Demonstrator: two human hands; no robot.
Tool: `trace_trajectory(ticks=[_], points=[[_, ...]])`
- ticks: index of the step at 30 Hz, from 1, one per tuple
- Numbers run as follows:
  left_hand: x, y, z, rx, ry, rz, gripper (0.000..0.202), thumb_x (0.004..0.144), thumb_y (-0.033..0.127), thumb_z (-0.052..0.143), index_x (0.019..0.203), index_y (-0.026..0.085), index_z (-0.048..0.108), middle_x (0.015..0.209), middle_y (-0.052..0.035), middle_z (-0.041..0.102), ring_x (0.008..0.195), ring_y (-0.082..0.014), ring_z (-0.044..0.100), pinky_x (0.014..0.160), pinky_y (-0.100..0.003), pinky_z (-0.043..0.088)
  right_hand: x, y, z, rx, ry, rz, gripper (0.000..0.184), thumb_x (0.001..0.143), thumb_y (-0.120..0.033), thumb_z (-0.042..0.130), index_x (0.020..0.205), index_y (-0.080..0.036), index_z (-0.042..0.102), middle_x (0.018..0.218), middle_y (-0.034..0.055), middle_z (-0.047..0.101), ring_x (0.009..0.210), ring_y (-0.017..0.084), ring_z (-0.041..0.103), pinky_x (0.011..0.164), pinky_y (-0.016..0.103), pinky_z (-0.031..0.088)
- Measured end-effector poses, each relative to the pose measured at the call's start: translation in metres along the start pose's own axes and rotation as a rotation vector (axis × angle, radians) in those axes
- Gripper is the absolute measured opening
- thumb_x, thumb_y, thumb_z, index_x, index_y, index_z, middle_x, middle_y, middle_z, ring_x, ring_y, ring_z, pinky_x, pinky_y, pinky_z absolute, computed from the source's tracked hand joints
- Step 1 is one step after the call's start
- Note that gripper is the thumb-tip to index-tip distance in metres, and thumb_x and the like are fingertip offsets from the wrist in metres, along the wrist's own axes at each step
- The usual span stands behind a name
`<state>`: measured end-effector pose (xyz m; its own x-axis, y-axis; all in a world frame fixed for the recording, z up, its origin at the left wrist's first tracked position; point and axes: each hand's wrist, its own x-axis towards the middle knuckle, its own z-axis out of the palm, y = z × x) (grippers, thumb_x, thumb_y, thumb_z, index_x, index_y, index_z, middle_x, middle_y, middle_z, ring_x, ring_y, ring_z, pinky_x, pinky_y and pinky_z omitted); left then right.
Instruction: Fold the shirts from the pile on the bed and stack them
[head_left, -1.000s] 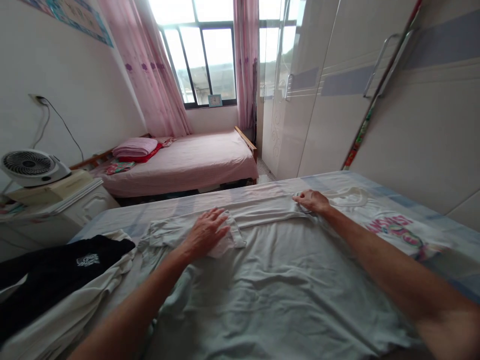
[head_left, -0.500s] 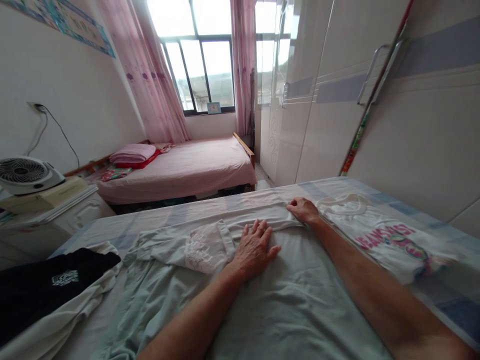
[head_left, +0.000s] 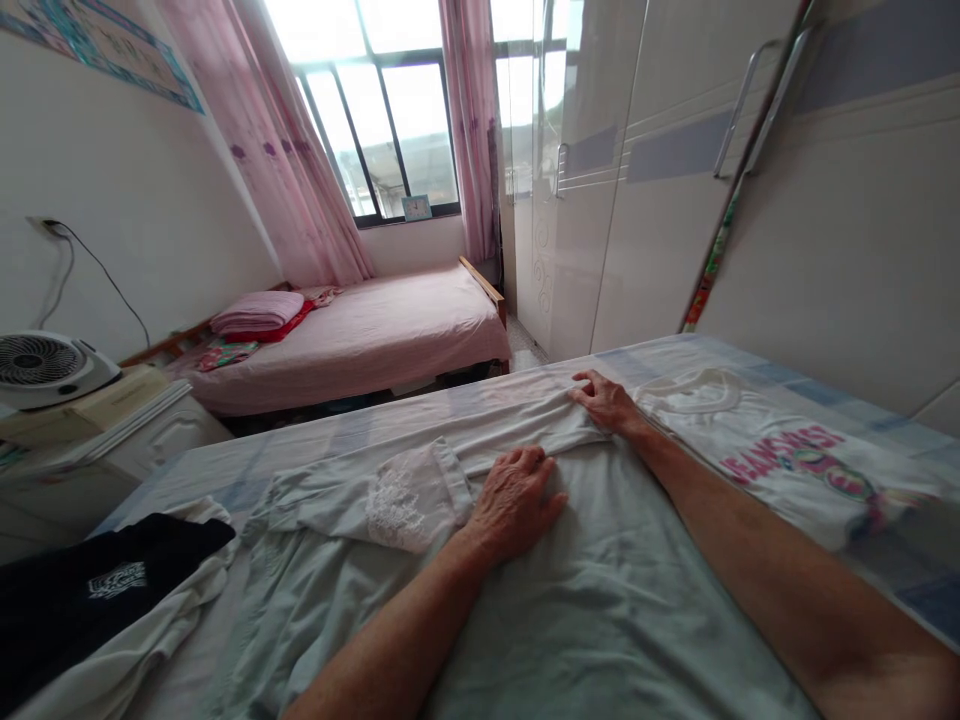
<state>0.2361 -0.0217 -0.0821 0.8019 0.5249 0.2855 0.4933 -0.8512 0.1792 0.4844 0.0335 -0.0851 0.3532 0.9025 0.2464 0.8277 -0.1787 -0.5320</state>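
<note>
A pale grey-green garment lies spread and wrinkled on the bed in front of me, its far edge folded over. A sheer white lace panel shows on its left part. My left hand rests palm down on the middle of the cloth, fingers slightly bent and the thumb apart. At the far right end of the folded edge is my right hand, touching the fabric, with thumb and forefinger apart. To its right lies a white T-shirt with pink lettering.
A black garment with pale cloth lies at the left on the checked bedsheet. Beyond stands a second bed with a pink cover and folded bedding. A fan sits on a cabinet at left; a wardrobe lines the right.
My right hand's thumb and forefinger have parted from a pinch on the cloth's edge. My left hand's fingers have bent a little more. The view has shifted slightly.
</note>
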Motion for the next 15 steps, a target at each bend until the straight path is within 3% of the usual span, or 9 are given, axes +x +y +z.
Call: trace_trajectory(ticks=[3, 7, 9, 11, 13, 15], points=[[0.0, -0.002, -0.001, -0.013, -0.006, 0.053, 0.039, 0.085, 0.042, 0.055, 0.12, 0.023, 0.053, 0.131, -0.0052, 0.049, 0.114, -0.024, 0.047, 0.099, -0.041, 0.038, -0.001, 0.002, 0.001, -0.086, -0.023, -0.036, 0.035, 0.08, -0.027, 0.051, 0.113, -0.024, 0.061, 0.092, 0.001, 0.072, 0.083, 0.017, 0.064, 0.073, 0.026, 0.045], [0.0, -0.004, -0.001, -0.049, -0.014, 0.07, 0.039, 0.086, 0.044, 0.053, 0.119, 0.024, 0.055, 0.13, -0.0065, 0.051, 0.114, -0.0246, 0.048, 0.1, -0.042, 0.038, -0.005, -0.004, -0.001, -0.236, 0.059, -0.019, 0.035, 0.079, -0.016, 0.045, 0.108, -0.018, 0.064, 0.105, 0.0088, 0.069, 0.099, 0.023, 0.06, 0.084, 0.034, 0.043], [0.0, -0.005, 0.0, -0.064, 0.007, 0.051, 0.043, 0.086, 0.043, 0.053, 0.124, 0.023, 0.053, 0.135, -0.0082, 0.048, 0.119, -0.0259, 0.046, 0.102, -0.044, 0.036, -0.009, -0.012, -0.001, -0.282, 0.13, -0.096, 0.037, 0.08, -0.017, 0.044, 0.113, -0.017, 0.063, 0.116, 0.0112, 0.064, 0.109, 0.026, 0.055, 0.09, 0.039, 0.041], [0.0, -0.005, 0.001, -0.076, 0.03, 0.05, 0.048, 0.085, 0.045, 0.053, 0.128, 0.022, 0.05, 0.14, -0.0098, 0.044, 0.125, -0.0277, 0.041, 0.105, -0.046, 0.033, -0.014, -0.021, 0.001, -0.306, 0.16, -0.262, 0.039, 0.085, -0.023, 0.043, 0.12, -0.02, 0.059, 0.128, 0.0096, 0.058, 0.117, 0.026, 0.05, 0.096, 0.041, 0.038], [0.0, -0.005, 0.0, -0.099, 0.02, 0.094, 0.049, 0.085, 0.046, 0.053, 0.128, 0.022, 0.05, 0.139, -0.0097, 0.045, 0.126, -0.0276, 0.041, 0.106, -0.046, 0.032, -0.017, -0.027, 0.007, -0.315, 0.067, -0.438, 0.041, 0.089, -0.032, 0.04, 0.126, -0.023, 0.056, 0.137, 0.0062, 0.052, 0.126, 0.025, 0.043, 0.102, 0.041, 0.034], [0.001, -0.006, -0.001, -0.137, 0.0, 0.145, 0.046, 0.084, 0.044, 0.054, 0.125, 0.022, 0.052, 0.133, -0.0086, 0.052, 0.119, -0.0258, 0.047, 0.103, -0.043, 0.036, -0.016, -0.027, 0.015, -0.348, -0.098, -0.5, 0.045, 0.092, -0.038, 0.036, 0.131, -0.023, 0.053, 0.143, 0.0051, 0.046, 0.133, 0.025, 0.035, 0.108, 0.043, 0.027]])
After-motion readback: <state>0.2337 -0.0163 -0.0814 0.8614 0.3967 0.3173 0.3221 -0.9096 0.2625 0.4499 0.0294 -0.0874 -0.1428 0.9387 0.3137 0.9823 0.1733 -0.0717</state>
